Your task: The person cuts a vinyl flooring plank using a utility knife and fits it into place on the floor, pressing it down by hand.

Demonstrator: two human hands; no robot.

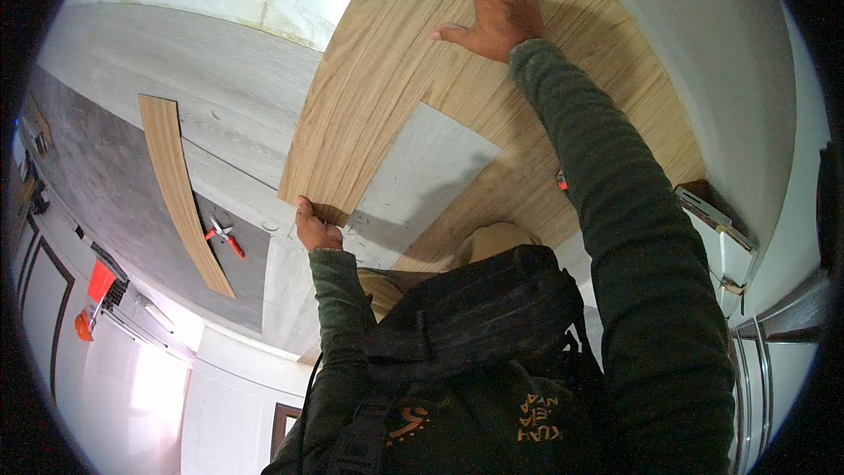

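The left hand (315,230) pinches the near corner of a long wood-look plank (378,79) lying on the pale grey floor (202,79). The right hand (497,4) lies flat, fingers spread, on the laid planks (563,149) farther off – gripping nothing. A bare grey patch (422,176) shows between them. A spare plank (180,189) and red-handled pliers (224,236) lie to the left – white wall (730,79) to the right.
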